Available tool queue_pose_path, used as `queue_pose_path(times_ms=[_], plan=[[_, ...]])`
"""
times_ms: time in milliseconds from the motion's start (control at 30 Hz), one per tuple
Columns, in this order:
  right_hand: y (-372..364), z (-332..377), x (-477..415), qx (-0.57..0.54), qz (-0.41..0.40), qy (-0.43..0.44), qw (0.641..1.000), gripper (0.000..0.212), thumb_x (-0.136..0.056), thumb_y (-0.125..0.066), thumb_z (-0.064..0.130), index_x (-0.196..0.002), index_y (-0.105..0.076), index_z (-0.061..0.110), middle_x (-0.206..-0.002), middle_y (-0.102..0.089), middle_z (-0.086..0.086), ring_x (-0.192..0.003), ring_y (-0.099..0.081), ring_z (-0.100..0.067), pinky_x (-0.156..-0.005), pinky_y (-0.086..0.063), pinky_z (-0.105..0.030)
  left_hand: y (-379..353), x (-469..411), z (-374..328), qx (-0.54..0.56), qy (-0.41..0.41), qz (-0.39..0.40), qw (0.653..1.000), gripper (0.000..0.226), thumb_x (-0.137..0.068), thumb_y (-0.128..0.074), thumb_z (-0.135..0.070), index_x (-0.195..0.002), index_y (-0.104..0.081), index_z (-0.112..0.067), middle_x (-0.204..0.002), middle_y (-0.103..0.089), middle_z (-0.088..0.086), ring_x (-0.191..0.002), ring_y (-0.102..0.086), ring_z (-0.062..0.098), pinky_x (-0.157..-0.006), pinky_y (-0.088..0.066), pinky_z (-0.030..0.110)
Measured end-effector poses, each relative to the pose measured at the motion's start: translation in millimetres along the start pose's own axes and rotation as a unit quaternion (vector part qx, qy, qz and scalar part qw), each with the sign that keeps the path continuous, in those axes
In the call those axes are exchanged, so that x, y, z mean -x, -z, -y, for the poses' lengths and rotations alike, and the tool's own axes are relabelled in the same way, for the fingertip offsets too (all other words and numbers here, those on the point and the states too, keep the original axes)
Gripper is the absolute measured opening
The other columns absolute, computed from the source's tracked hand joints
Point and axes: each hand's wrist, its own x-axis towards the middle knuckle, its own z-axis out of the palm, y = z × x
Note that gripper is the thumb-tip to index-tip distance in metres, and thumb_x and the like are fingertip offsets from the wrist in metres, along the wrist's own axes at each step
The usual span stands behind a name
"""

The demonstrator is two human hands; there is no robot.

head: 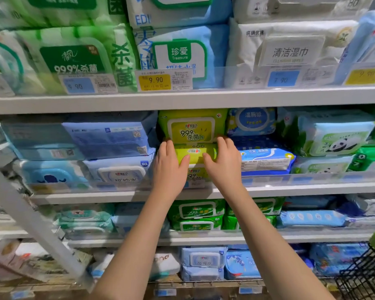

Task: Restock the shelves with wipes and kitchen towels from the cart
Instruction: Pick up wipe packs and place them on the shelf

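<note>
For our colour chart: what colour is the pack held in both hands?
Yellow-green pack, head view.

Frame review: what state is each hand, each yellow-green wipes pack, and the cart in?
left hand, grips held pack's left end
right hand, grips its right end
held pack, on the shelf stack, label upside down
upper pack, propped up behind, lid shut
lower pack, flat under held pack
cart, only its edge shows

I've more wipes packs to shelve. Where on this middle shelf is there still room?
Little. A narrow dark gap runs between the blue stack and the yellow stack, where left hand and right hand grip a yellow pack. Some headroom shows above the blue stack's left end. Right of yellow, packs sit tight.
</note>
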Motion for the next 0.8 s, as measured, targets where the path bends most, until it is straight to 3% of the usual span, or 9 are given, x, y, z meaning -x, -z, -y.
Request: queue_pose_path(times_ms=[133, 300, 433, 533, 633, 733, 800], plan=[[2, 13, 11, -0.02, 0.013, 0.033, 0.999, 0.046, -0.09, -0.059, 0.029, -0.132, -0.054, 0.011, -0.136, -0.052, -0.006, -0.129, -0.043, -0.022, -0.115, -0.018, -0.051, 21, 10, 5, 0.068, 0.034, -0.044, 0.996, 0.06, -0.098, -0.048, -0.032, -0.149, -0.025, -0.009, -0.152, -0.028, 0.006, -0.138, -0.029, 0.023, -0.11, -0.028, 0.038], [-3, 45, 13, -0.11, 0.032, 0.092, 0.989, 0.036, -0.088, -0.062, 0.025, -0.121, -0.063, 0.01, -0.12, -0.064, -0.006, -0.113, -0.057, -0.023, -0.099, -0.043, -0.047, 56, 16, 29, 0.119, 0.049, -0.168, 0.977, 0.04, -0.094, -0.053, -0.016, -0.132, -0.049, -0.003, -0.126, -0.048, 0.01, -0.117, -0.048, 0.025, -0.098, -0.038, 0.035], [-15, 81, 11, -0.173, 0.073, 0.092, 0.978, 0.036, -0.092, -0.06, 0.024, -0.124, -0.062, 0.008, -0.122, -0.064, -0.006, -0.11, -0.059, -0.019, -0.096, -0.046, -0.036, 88, 16, 58, 0.154, 0.104, -0.244, 0.952, 0.045, -0.096, -0.051, -0.019, -0.138, -0.042, -0.007, -0.137, -0.037, 0.008, -0.121, -0.045, 0.022, -0.101, -0.038, 0.036], [-24, 107, 7, -0.234, 0.105, 0.043, 0.966, 0.037, -0.094, -0.057, 0.03, -0.124, -0.06, 0.007, -0.121, -0.064, -0.006, -0.107, -0.059, -0.017, -0.094, -0.047, -0.032, 112, 3, 83, 0.164, 0.136, -0.248, 0.945, 0.05, -0.097, -0.049, -0.024, -0.143, -0.036, -0.009, -0.144, -0.031, 0.008, -0.126, -0.041, 0.024, -0.104, -0.035, 0.037], [-33, 130, 1, -0.293, 0.104, -0.034, 0.95, 0.034, -0.094, -0.057, 0.036, -0.107, -0.063, 0.005, -0.104, -0.067, -0.009, -0.097, -0.061, -0.023, -0.088, -0.05, -0.042, 134, -17, 104, 0.162, 0.15, -0.209, 0.953, 0.048, -0.097, -0.046, -0.028, -0.14, -0.039, -0.008, -0.142, -0.034, 0.011, -0.125, -0.042, 0.027, -0.103, -0.034, 0.038], [-44, 145, -4, -0.299, 0.091, -0.093, 0.945, 0.043, -0.09, -0.056, 0.05, -0.096, -0.064, 0.008, -0.095, -0.066, -0.011, -0.087, -0.061, -0.026, -0.079, -0.049, -0.043, 149, -31, 117, 0.173, 0.148, -0.145, 0.963, 0.029, -0.099, -0.04, -0.031, -0.105, -0.054, -0.006, -0.115, -0.051, 0.017, -0.099, -0.049, 0.029, -0.077, -0.037, 0.034], [-50, 153, -5, -0.294, 0.08, -0.117, 0.945, 0.05, -0.087, -0.054, 0.058, -0.097, -0.065, 0.01, -0.095, -0.065, -0.011, -0.083, -0.059, -0.025, -0.075, -0.049, -0.041, 157, -35, 117, 0.199, 0.145, -0.126, 0.961, 0.03, -0.1, -0.039, -0.033, -0.082, -0.047, -0.011, -0.094, -0.05, 0.013, -0.079, -0.044, 0.022, -0.06, -0.03, 0.03]])
